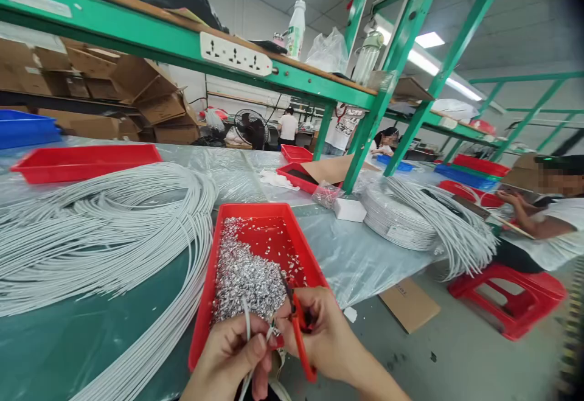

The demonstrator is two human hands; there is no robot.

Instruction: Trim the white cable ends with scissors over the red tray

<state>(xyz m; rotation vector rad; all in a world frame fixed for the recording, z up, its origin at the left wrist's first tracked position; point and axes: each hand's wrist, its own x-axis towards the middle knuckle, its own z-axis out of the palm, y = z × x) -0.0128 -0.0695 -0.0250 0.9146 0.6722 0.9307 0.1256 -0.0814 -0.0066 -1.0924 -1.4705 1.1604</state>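
My left hand point(235, 352) is closed on a white cable point(247, 319), pinched between thumb and fingers near the front of a red tray. Close beside it, my right hand point(319, 334) holds orange-handled scissors point(298, 334), their dark blades pointing up over the tray. The right fingertips meet the cable end at the left fingers; the exact contact is too small to make out. Under and beyond both hands lies the red tray point(308, 240), with a heap of small silvery scraps point(249, 276) mostly on its left side.
Bundles of white cable point(123, 224) cover the table's left side; coiled cable point(401, 218) lies at the right. A green shelf frame point(374, 133) rises behind. A seated person point(547, 218) works at the far right, near a red stool point(511, 297).
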